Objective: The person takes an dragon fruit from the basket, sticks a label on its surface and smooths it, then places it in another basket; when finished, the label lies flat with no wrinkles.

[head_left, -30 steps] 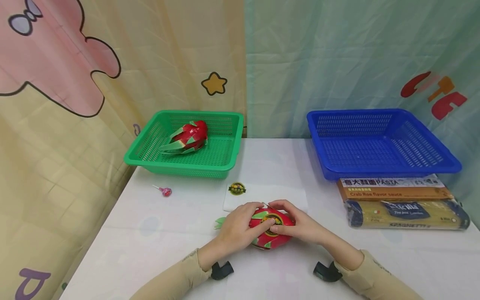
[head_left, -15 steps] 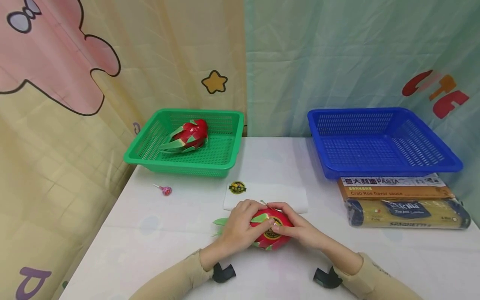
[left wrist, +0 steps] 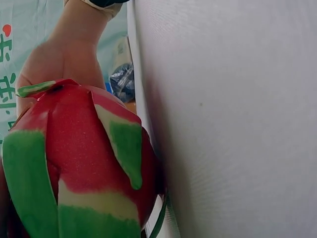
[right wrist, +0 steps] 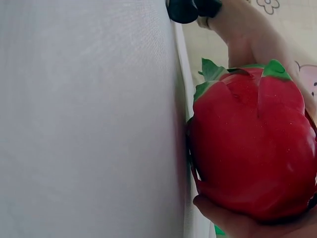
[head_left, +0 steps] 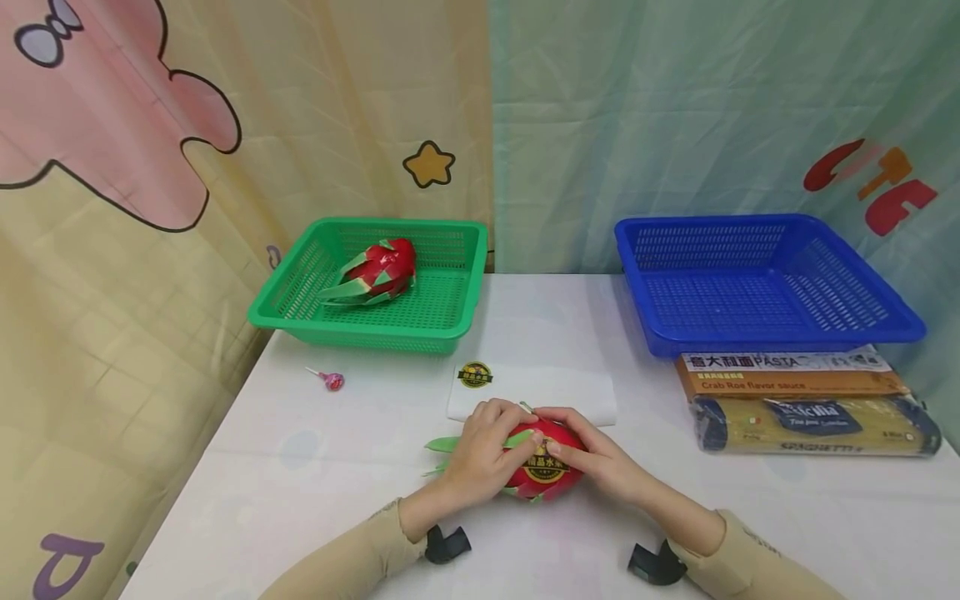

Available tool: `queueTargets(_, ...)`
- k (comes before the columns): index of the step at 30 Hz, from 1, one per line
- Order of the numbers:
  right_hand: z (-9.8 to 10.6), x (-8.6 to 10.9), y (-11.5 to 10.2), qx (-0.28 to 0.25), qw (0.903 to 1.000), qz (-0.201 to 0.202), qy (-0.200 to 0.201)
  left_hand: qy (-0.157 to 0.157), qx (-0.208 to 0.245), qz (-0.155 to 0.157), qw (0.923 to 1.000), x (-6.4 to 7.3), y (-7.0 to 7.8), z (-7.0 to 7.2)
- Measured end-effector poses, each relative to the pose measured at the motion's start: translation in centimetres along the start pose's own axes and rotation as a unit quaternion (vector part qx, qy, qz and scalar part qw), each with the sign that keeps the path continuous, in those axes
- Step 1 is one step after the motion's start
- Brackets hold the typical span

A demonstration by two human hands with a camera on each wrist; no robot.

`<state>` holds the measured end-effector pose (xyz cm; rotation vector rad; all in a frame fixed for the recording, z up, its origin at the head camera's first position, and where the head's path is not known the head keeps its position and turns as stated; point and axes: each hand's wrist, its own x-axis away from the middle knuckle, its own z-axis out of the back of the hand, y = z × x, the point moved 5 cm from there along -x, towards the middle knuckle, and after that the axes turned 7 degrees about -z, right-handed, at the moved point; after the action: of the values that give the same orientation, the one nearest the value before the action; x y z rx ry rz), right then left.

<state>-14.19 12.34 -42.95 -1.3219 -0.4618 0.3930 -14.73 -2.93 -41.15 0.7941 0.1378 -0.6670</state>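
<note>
A red dragon fruit (head_left: 558, 432) with green scales lies on its side on the white table. A round black-and-gold sticker (head_left: 546, 468) sits on its upper face. My left hand (head_left: 483, 454) holds the leafy end, with the thumb at the sticker's upper edge. Around the other end my right hand (head_left: 611, 467) curls, its thumb touching the sticker near the top. In the left wrist view the dragon fruit (left wrist: 81, 144) fills the space before the palm. The right wrist view shows its smooth red side (right wrist: 252, 144) between fingers and thumb. Some fingertips are hidden behind the fruit.
Behind the hands lies a white sheet (head_left: 555, 396) with another round sticker (head_left: 475, 375). A green basket (head_left: 450, 329) holds a second dragon fruit (head_left: 382, 271). At right are a blue basket (head_left: 772, 340), a pasta box (head_left: 795, 383) and a spaghetti pack (head_left: 817, 427). A lollipop (head_left: 332, 381) lies left.
Both thumbs have slid up and off the middle of the sticker, so more of its face shows. The hands keep their hold on the dragon fruit, which has barely shifted.
</note>
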Motion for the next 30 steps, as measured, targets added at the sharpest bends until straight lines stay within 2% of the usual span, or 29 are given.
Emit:
queueTargets(6, -0.3, 0.2, 0.0, 0.004, 0.9998, 0.002, 0.019, 0.010, 0.009, 0.003, 0.9999, -0.3, -0.3, 0.3)
queueTargets(9, -0.3, 0.2, 0.1, 0.002, 0.9996, 0.002, 0.027, 0.002, 0.013, 0.009, 0.9999, -0.3, -0.3, 0.4)
queueTargets(17, 0.1, 0.0, 0.1, 0.000, 0.9989, 0.008, 0.046, -0.058, 0.033, 0.024, 0.9975, -0.3, -0.6, 0.3)
queueTargets(22, 0.2, -0.2, 0.0, 0.001, 0.9989, 0.011, 0.045, -0.103, 0.075, 0.005, 0.9918, -0.5, -1.0, 0.5)
queueTargets(25, 0.3, -0.3, 0.1, 0.008, 0.9988, 0.009, 0.048, -0.129, 0.096, 0.003, 0.9869, -0.6, -1.1, 0.8)
queueTargets(30, 0.6, -0.4, 0.2, 0.013, 0.9986, 0.005, 0.050, -0.149, 0.107, 0.001, 0.9830, -0.6, -1.0, 0.9)
